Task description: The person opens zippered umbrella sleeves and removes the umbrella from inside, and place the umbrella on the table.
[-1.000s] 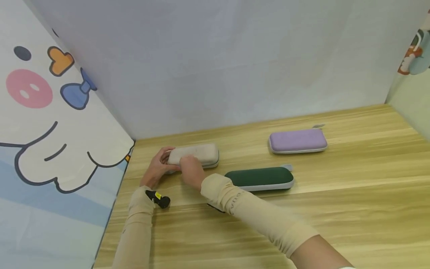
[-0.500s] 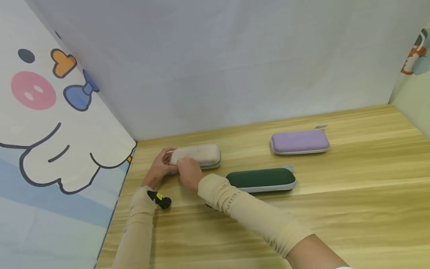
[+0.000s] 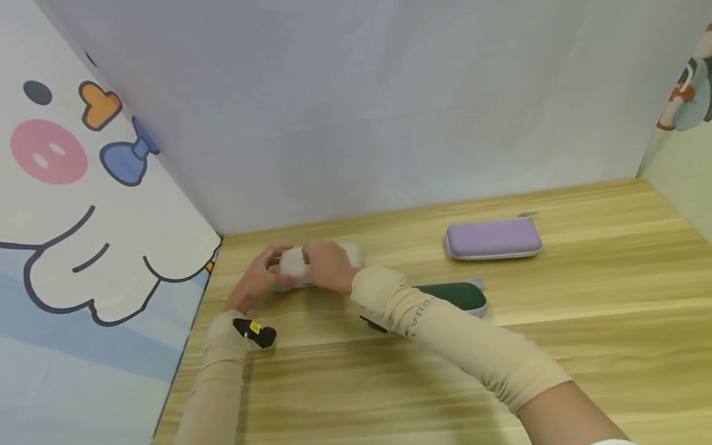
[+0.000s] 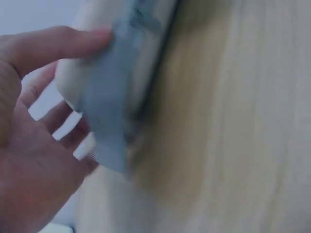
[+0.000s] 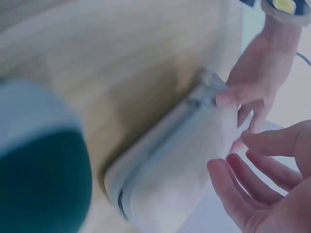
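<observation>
A beige zippered glasses case (image 3: 292,264) lies on the table, its zip running along the side facing me. My left hand (image 3: 258,281) grips its left end, the thumb on the front beside a grey fabric tab (image 4: 108,107) and the other fingers round the back. Over the middle of the case is my right hand (image 3: 332,266). In the right wrist view its fingers are loosely bent, the thumb stands apart from them, and nothing is between them. The zip looks closed along the stretch visible in that view, though blur hides the zip pull.
A dark green case (image 3: 458,295) with a pale lower half lies to the right, partly covered by my right sleeve (image 3: 434,321). Farther back on the right is a purple case (image 3: 494,239). A pale wall sheet (image 3: 389,111) rises behind the wooden table (image 3: 584,296).
My right hand, which was down at the front edge of the beige case near its left end, has lifted and shifted right over its top. The left hand keeps its grip.
</observation>
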`<control>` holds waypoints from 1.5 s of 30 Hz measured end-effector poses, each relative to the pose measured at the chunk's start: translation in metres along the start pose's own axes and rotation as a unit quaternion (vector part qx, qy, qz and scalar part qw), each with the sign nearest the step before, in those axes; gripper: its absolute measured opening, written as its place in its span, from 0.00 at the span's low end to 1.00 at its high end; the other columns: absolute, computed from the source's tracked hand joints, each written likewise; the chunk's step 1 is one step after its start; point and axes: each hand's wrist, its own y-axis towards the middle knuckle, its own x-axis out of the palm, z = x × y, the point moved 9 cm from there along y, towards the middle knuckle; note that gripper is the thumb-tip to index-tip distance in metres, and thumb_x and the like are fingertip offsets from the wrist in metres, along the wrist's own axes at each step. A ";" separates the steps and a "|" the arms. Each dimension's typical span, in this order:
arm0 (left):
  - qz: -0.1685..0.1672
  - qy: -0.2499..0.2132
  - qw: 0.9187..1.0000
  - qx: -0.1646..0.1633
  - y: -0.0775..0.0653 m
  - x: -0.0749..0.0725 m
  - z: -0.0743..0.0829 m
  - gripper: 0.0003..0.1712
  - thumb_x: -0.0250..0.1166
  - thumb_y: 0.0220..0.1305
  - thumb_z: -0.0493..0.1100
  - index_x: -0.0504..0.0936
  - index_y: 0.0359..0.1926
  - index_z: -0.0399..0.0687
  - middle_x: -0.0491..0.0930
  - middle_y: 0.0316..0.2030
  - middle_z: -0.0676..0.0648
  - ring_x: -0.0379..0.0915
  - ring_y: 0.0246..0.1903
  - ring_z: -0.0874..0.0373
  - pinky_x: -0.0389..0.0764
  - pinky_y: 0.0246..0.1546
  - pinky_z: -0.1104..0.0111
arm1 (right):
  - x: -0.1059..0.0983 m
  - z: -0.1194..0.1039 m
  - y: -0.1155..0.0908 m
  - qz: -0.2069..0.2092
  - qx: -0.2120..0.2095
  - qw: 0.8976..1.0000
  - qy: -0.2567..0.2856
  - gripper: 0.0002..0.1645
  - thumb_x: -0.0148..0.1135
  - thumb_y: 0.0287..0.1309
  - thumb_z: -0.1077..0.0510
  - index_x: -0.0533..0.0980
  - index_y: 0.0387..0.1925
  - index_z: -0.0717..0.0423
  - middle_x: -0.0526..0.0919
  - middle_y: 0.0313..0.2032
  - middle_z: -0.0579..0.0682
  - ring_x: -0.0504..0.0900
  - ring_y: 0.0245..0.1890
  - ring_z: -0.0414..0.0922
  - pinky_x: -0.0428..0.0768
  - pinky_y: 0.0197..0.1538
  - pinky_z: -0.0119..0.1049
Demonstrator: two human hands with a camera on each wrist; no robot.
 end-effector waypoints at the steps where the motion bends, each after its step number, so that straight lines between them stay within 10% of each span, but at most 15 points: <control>1: -0.001 0.012 1.000 0.001 -0.001 0.000 0.005 0.48 0.76 0.46 0.37 0.63 0.68 0.48 0.62 0.64 0.42 0.58 0.60 0.41 0.68 0.53 0.49 | -0.008 0.002 -0.001 0.004 0.002 1.000 0.005 0.05 0.64 0.49 0.62 0.78 0.30 0.59 0.81 0.31 0.51 0.76 0.29 0.45 0.75 0.30 0.36; 16: 0.045 0.117 0.992 0.030 -0.036 -0.004 0.060 0.30 0.64 0.53 0.24 0.74 0.60 0.37 0.68 0.60 0.36 0.64 0.58 0.42 0.72 0.52 0.52 | -0.068 0.044 -0.016 0.039 0.019 0.994 0.099 0.16 0.61 0.48 0.66 0.79 0.42 0.62 0.81 0.44 0.57 0.77 0.45 0.50 0.78 0.42 0.41; 28: 0.117 0.046 0.992 0.027 -0.067 0.002 0.053 0.24 0.70 0.56 0.53 0.83 0.46 0.39 0.75 0.51 0.45 0.66 0.54 0.54 0.69 0.52 0.56 | -0.067 0.087 -0.026 0.000 0.069 0.978 0.198 0.28 0.69 0.51 0.56 0.74 0.55 0.57 0.74 0.54 0.59 0.73 0.53 0.53 0.77 0.46 0.45; 45: 0.129 -0.041 0.988 -0.075 -0.084 0.023 0.019 0.29 0.72 0.54 0.44 0.73 0.52 0.33 0.67 0.58 0.39 0.62 0.59 0.49 0.70 0.52 0.64 | -0.015 0.106 -0.017 -0.069 0.121 0.975 0.172 0.32 0.78 0.32 0.68 0.76 0.45 0.71 0.80 0.40 0.58 0.78 0.37 0.48 0.77 0.37 0.33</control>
